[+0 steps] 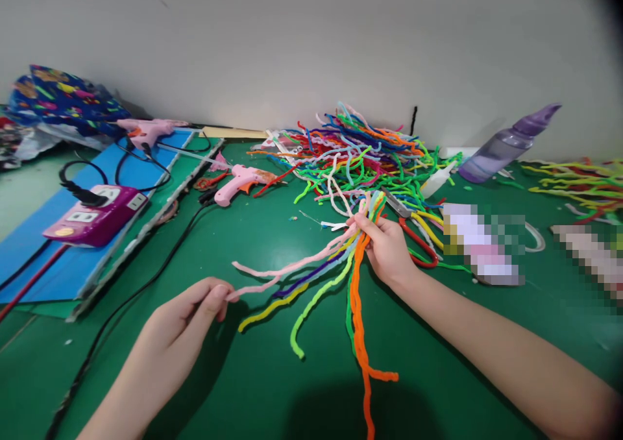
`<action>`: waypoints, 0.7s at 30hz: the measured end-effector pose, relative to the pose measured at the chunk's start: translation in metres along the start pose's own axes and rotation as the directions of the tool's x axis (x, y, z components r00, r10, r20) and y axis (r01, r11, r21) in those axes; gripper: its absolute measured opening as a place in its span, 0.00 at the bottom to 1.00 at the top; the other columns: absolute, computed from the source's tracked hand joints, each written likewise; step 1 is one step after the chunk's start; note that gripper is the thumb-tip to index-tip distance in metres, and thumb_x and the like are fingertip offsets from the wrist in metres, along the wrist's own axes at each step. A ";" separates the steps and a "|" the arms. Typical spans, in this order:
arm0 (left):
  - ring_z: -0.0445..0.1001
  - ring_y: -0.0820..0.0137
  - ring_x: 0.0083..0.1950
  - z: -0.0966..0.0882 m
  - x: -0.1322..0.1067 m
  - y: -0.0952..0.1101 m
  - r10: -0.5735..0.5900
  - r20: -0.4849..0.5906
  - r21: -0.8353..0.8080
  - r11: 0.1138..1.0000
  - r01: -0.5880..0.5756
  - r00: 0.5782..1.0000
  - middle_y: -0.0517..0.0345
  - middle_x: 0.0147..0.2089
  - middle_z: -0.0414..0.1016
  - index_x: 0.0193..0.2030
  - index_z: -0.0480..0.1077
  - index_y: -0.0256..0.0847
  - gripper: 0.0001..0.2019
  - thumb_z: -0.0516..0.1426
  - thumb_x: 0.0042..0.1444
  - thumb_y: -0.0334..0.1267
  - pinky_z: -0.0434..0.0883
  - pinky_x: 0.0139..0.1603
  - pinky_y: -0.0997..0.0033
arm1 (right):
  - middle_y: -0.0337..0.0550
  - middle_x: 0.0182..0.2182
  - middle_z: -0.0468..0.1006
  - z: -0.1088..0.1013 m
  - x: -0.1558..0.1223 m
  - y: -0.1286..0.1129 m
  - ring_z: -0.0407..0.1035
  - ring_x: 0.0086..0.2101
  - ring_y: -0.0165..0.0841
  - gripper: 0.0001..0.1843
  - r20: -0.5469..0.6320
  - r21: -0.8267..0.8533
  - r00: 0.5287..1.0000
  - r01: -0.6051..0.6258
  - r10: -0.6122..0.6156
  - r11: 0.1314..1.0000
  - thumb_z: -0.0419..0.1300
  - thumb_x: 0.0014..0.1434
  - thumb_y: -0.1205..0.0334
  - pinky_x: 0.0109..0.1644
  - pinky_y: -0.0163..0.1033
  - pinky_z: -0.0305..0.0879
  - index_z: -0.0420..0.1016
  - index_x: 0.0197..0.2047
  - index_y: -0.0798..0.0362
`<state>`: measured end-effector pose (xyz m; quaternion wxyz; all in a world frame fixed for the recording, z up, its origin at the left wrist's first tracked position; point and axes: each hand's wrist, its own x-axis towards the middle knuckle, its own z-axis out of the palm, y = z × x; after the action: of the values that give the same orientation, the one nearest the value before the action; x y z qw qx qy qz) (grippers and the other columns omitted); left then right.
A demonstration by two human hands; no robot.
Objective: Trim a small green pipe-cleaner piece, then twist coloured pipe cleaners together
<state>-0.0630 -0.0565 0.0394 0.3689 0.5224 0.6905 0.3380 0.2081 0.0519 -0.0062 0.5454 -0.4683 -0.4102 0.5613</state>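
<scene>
My right hand [387, 248] is closed around one end of a bundle of pipe cleaners [359, 278], held above the green tabletop. Pink, yellow, purple, light blue, green and orange strands fan out from it to the left and downward. Between the thumb and fingers of my left hand [202, 313] is pinched the free end of a pink pipe cleaner [256, 288] from that bundle. Another pink strand [272, 271] runs loose just above it. Behind my right hand lie red-handled pliers or scissors [422, 255], partly hidden.
A large heap of mixed pipe cleaners [360, 148] lies by the wall. Two pink glue guns [246, 182] and a purple power strip [100, 216] with trailing cables are at left. A purple bottle [506, 145] leans at right, near a white glue bottle [435, 182].
</scene>
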 end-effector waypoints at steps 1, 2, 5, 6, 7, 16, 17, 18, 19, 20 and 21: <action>0.64 0.67 0.30 -0.001 -0.001 0.001 -0.019 0.040 0.004 1.000 0.019 0.999 0.60 0.24 0.68 0.22 0.70 0.42 0.13 0.57 0.51 0.47 0.60 0.30 0.76 | 0.39 0.22 0.75 0.000 0.000 0.000 0.67 0.23 0.29 0.13 -0.006 0.007 1.000 -0.003 0.003 1.000 0.65 0.47 0.51 0.29 0.36 0.63 0.79 0.28 0.53; 0.64 0.67 0.29 -0.001 -0.001 0.001 -0.031 0.086 -0.004 0.999 0.031 0.996 0.60 0.24 0.68 0.22 0.68 0.41 0.14 0.56 0.52 0.48 0.60 0.30 0.76 | 0.39 0.22 0.75 0.001 0.000 -0.001 0.68 0.23 0.29 0.13 -0.015 0.011 1.000 -0.005 0.005 1.000 0.65 0.47 0.51 0.29 0.36 0.64 0.79 0.27 0.53; 0.65 0.68 0.29 0.000 -0.002 -0.003 -0.033 0.175 -0.116 0.992 0.054 0.984 0.57 0.23 0.69 0.21 0.68 0.40 0.18 0.53 0.54 0.51 0.62 0.31 0.75 | 0.39 0.21 0.75 0.002 -0.001 -0.002 0.68 0.23 0.30 0.13 -0.036 0.001 0.999 -0.010 0.010 1.000 0.66 0.46 0.51 0.29 0.36 0.64 0.78 0.25 0.53; 0.66 0.68 0.28 0.002 -0.003 -0.005 -0.035 0.185 -0.159 0.985 0.065 0.982 0.56 0.23 0.69 0.20 0.68 0.40 0.19 0.54 0.53 0.51 0.63 0.31 0.75 | 0.39 0.20 0.75 0.003 -0.001 -0.002 0.68 0.23 0.30 0.13 -0.033 -0.002 0.999 -0.015 0.015 1.000 0.66 0.46 0.51 0.29 0.37 0.64 0.78 0.26 0.53; 0.66 0.69 0.27 0.004 -0.003 -0.007 -0.046 0.191 -0.194 0.978 0.084 0.981 0.56 0.22 0.70 0.20 0.68 0.40 0.19 0.55 0.53 0.51 0.64 0.31 0.74 | 0.39 0.20 0.74 0.003 -0.001 -0.002 0.67 0.22 0.29 0.13 -0.028 -0.001 0.999 -0.018 0.018 1.000 0.66 0.46 0.51 0.29 0.37 0.64 0.79 0.26 0.54; 0.68 0.76 0.22 0.026 -0.002 -0.005 -0.303 0.179 -0.721 0.607 0.334 0.936 0.59 0.24 0.70 0.28 0.70 0.37 0.05 0.57 0.53 0.35 0.69 0.23 0.79 | 0.40 0.23 0.76 0.004 -0.002 -0.002 0.66 0.20 0.27 0.13 -0.016 0.010 1.000 -0.003 0.003 1.000 0.65 0.47 0.51 0.29 0.37 0.65 0.78 0.25 0.54; 0.68 0.76 0.21 0.028 -0.001 -0.003 -0.339 0.183 -0.761 0.546 0.351 0.923 0.59 0.24 0.70 0.28 0.70 0.36 0.05 0.56 0.54 0.33 0.69 0.22 0.79 | 0.40 0.23 0.76 0.003 -0.002 -0.001 0.66 0.20 0.27 0.13 -0.009 0.010 1.000 -0.003 0.003 1.000 0.65 0.48 0.52 0.29 0.36 0.65 0.78 0.26 0.54; 0.68 0.77 0.21 0.029 0.000 -0.002 -0.368 0.188 -0.791 0.493 0.363 0.911 0.59 0.24 0.70 0.28 0.70 0.36 0.05 0.55 0.54 0.31 0.69 0.21 0.80 | 0.40 0.23 0.77 0.002 -0.002 -0.001 0.66 0.21 0.27 0.13 -0.003 0.010 1.000 -0.004 0.004 1.000 0.65 0.48 0.52 0.29 0.36 0.65 0.78 0.26 0.54; 0.68 0.77 0.21 0.030 0.000 -0.001 -0.387 0.196 -0.813 0.450 0.370 0.901 0.58 0.25 0.70 0.28 0.70 0.36 0.06 0.54 0.55 0.30 0.70 0.21 0.80 | 0.40 0.23 0.76 0.002 -0.002 -0.001 0.67 0.21 0.28 0.13 0.005 0.008 1.000 -0.009 0.009 1.000 0.65 0.49 0.52 0.29 0.36 0.65 0.79 0.27 0.54; 0.68 0.77 0.21 0.031 0.001 0.000 -0.395 0.202 -0.829 0.419 0.372 0.896 0.58 0.25 0.70 0.29 0.70 0.36 0.07 0.53 0.56 0.29 0.70 0.22 0.80 | 0.40 0.23 0.76 0.001 -0.002 0.000 0.68 0.22 0.28 0.13 0.013 0.008 1.000 -0.014 0.014 1.000 0.65 0.49 0.52 0.29 0.36 0.65 0.79 0.28 0.54; 0.69 0.77 0.21 0.032 0.001 0.001 -0.396 0.207 -0.838 0.400 0.371 0.895 0.57 0.26 0.71 0.29 0.70 0.36 0.08 0.52 0.57 0.28 0.71 0.22 0.79 | 0.40 0.23 0.76 0.000 -0.002 0.000 0.68 0.23 0.29 0.12 0.020 0.011 1.000 -0.020 0.020 1.000 0.65 0.49 0.53 0.29 0.36 0.66 0.79 0.28 0.54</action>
<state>-0.0354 -0.0526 0.0241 0.6371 0.0908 0.5338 0.5485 0.2075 0.0499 -0.0063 0.5383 -0.4639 -0.4078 0.5734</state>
